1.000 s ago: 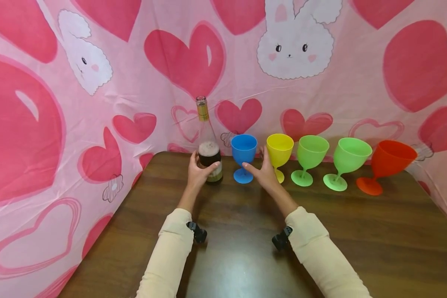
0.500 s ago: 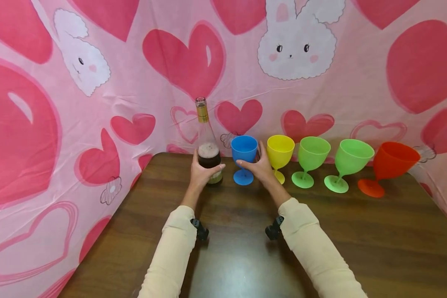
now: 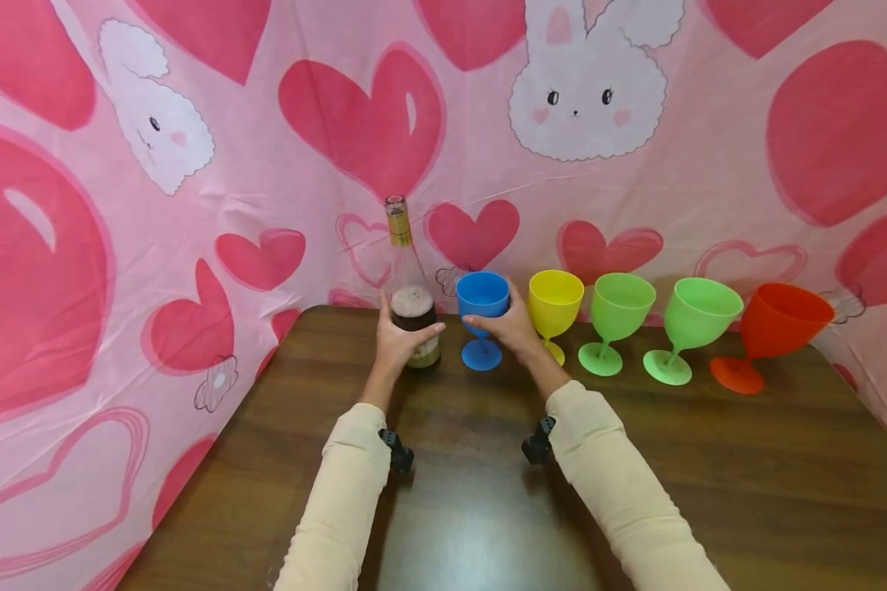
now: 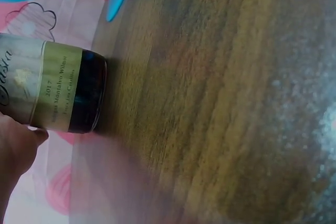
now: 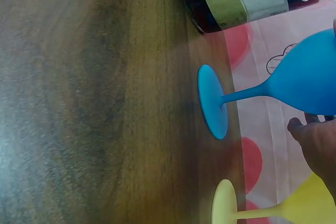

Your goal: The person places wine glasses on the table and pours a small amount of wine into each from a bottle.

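A clear glass wine bottle [image 3: 408, 271] with dark, foam-topped liquid stands upright on the table. My left hand [image 3: 397, 338] grips its lower body, thumb across the front; the left wrist view shows its label [image 4: 58, 87] dated 2017. Just right of it stands a blue goblet [image 3: 483, 295], its round foot [image 5: 212, 102] on the tabletop. My right hand [image 3: 513, 324] holds the goblet's cup from the right, thumb in front and fingers partly hidden behind. Close beside that hand is a yellow goblet [image 3: 556, 291].
Further right along the back of the brown wooden table [image 3: 458, 492] stand two green goblets [image 3: 622, 305] and a red goblet [image 3: 779, 316]. Behind the table hangs a pink cloth [image 3: 325, 164] with hearts and rabbits. Each wrist wears a small black camera [image 3: 397, 451].
My right hand has moved left, from beside the yellow goblet onto the blue goblet, and closed around its cup. The left hand has tightened around the bottle. Bottle and goblets stay in place.
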A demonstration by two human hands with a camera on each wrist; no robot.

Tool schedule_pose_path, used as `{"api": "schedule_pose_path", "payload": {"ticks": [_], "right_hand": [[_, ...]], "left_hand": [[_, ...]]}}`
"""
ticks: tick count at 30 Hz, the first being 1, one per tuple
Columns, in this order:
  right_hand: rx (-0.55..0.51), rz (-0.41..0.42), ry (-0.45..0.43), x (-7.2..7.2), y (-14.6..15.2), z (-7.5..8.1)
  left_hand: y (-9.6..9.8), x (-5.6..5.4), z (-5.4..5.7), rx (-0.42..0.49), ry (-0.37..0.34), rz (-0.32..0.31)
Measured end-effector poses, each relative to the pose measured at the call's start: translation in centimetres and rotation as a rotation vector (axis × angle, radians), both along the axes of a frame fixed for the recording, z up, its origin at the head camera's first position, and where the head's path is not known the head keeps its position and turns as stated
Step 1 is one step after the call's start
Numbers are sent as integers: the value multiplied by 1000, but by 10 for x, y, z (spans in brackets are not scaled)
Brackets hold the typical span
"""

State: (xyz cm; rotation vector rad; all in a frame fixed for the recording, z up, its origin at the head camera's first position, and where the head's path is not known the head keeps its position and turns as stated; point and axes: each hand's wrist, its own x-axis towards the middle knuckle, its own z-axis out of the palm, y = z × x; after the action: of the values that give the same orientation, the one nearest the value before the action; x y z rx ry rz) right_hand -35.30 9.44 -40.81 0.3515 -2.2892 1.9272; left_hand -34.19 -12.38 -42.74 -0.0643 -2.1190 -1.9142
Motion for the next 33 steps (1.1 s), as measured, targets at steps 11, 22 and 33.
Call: {"api": "schedule_pose_path", "payload": {"ticks": [11, 22, 33], "right_hand": [[-22, -39, -47, -1, -2, 0], [-15, -30, -38, 0, -5, 1], [-10, 14, -22, 7, -4, 11]], "left_hand": [[4, -7, -7, -4, 61, -2], [-2, -7, -6, 1, 47, 0], [-18, -2, -5, -15, 24, -26]]}}
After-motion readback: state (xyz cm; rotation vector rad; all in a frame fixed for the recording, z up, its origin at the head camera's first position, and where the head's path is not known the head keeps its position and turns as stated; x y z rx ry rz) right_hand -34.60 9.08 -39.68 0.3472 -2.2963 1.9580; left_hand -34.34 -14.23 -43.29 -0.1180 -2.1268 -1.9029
